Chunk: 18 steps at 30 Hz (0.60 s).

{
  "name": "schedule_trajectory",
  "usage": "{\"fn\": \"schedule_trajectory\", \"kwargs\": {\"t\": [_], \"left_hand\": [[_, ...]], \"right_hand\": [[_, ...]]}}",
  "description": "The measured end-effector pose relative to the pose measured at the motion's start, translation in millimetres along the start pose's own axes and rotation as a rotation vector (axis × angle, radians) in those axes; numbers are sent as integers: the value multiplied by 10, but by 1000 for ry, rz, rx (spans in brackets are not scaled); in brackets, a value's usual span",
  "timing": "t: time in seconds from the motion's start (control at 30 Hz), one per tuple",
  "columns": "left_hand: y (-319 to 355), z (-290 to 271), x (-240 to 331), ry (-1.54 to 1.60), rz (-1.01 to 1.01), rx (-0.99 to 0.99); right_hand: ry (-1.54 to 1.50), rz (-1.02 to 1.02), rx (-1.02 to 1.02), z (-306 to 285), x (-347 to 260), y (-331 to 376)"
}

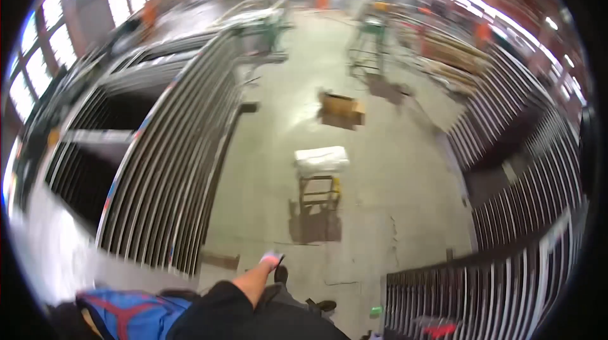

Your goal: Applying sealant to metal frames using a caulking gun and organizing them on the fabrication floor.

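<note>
My left hand (272, 259), in a pale pinkish glove, hangs low in front of me over the floor, at the end of a bare forearm and black sleeve. Its fingers are blurred. A narrow dark thing shows at its edge; whether the hand holds it, I cannot tell. Nearest to this hand are my dark shoe (280, 274) and a flat brownish piece (220, 260) on the floor. At the lower edge a small pale patch (375, 337) may be my right hand, mostly cut off. A blue and red cloth item (130, 314) shows at lower left.
Long racks of dark, metal-edged frames line the left (171, 150) and right (525, 213), with another stack (468, 295) at near right. Along the aisle stand a low stool (318, 189) with a silvery wrapped bundle (322, 159), an open cardboard box (341, 110) and a green stand (368, 39).
</note>
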<state>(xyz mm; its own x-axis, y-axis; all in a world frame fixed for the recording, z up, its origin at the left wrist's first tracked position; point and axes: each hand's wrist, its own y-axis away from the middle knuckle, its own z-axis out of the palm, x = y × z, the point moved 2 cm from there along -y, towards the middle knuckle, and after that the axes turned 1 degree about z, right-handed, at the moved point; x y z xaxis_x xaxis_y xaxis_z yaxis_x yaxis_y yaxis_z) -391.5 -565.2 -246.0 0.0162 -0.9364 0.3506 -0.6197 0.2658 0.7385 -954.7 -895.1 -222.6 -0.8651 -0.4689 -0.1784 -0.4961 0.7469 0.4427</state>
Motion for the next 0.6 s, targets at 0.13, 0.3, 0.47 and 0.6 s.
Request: {"fn": "schedule_trajectory", "kwargs": {"t": [0.13, 0.3, 0.47, 0.6], "left_hand": [[-125, -292, 212, 292, 59, 342], [-6, -698, -696, 605, -134, 364], [350, -171, -2113, 502, -293, 321], [878, 126, -3368, 420, -512, 170]], "right_hand": [[-11, -149, -122, -613, -962, -649], [-55, -283, -274, -1181, -2536, -1194], [-268, -162, -380, -1068, -3502, -1161], [-459, -35, -505, -1045, -4012, -1147]]}}
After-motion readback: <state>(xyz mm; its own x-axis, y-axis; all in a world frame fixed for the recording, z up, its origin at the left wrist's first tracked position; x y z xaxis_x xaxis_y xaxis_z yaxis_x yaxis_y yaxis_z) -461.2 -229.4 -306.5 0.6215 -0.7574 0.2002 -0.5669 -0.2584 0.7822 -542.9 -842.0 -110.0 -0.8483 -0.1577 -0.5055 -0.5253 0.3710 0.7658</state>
